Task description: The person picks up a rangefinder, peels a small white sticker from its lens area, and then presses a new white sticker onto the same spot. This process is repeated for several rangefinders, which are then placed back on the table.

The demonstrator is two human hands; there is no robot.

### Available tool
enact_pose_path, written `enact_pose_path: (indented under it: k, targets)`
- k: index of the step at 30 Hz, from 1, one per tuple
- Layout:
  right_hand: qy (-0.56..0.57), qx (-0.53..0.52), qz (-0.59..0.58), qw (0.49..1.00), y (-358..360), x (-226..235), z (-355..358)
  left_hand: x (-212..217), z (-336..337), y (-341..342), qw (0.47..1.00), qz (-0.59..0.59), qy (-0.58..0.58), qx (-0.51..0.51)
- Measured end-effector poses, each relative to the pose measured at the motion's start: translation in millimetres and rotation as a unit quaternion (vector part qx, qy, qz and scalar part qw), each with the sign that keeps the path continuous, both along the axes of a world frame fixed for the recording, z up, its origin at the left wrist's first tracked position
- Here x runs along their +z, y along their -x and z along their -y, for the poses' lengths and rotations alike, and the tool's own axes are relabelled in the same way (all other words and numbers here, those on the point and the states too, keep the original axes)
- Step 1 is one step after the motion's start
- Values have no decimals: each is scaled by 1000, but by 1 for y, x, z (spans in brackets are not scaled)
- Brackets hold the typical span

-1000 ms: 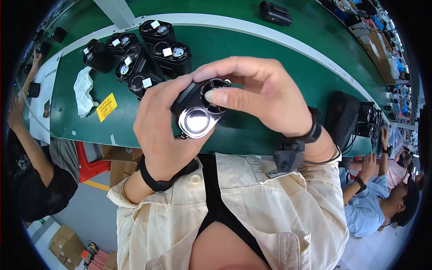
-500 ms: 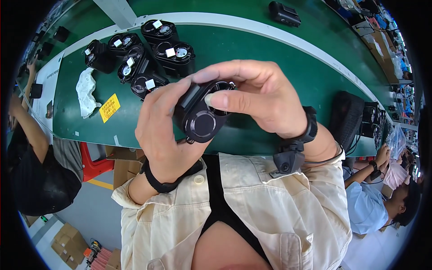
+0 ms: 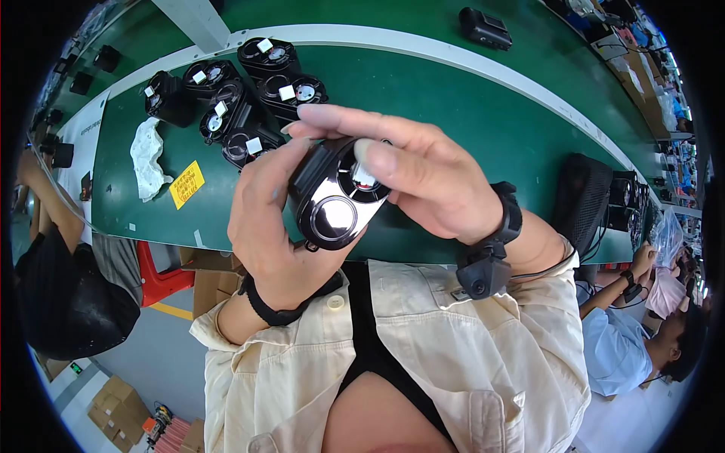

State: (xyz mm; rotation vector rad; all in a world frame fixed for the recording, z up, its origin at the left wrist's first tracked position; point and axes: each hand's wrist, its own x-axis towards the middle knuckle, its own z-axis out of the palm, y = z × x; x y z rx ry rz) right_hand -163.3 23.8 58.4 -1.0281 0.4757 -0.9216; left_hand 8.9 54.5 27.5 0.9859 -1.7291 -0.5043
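My left hand [image 3: 264, 219] grips an oblong black housing [image 3: 323, 198] in front of my chest, its fingers along the left side. The housing's glossy face tilts toward me, with one round disc low down and a round opening above. In that opening a small white piece [image 3: 363, 177] shows, partly hidden by my right thumb. My right hand [image 3: 445, 177] is curled round the housing's upper end, fingers reaching over the far side, where their contact is hidden. Beyond my hands stand several similar black housings [image 3: 245, 143], with small white squares on their tops.
A crumpled white sheet [image 3: 149, 160] and a yellow note [image 3: 186, 184] lie on the green table [image 3: 423, 90] at left. A black mesh-covered object [image 3: 583, 192] lies at right. A black device [image 3: 485, 28] sits past the white rail [image 3: 362, 34]. Other people work at both sides.
The housing has tilted so its face now catches bright light. My right thumb has lifted a little, exposing the white piece; the right fingers have straightened and shifted slightly leftward.
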Motion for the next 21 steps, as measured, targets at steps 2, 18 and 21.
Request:
enact_pose_path:
  k: [2,18,21]
  targets:
    - [48,-14,-34,998,1,-2,-2,1,0,1,1000,-1,5,-10]
    - [150,-135,-107,974,-7,-13,-11,-2,6,12,997,2,51,49]
    - [46,-93,-47,994,-7,-9,-5,-6,7,15,997,-33,41,61]
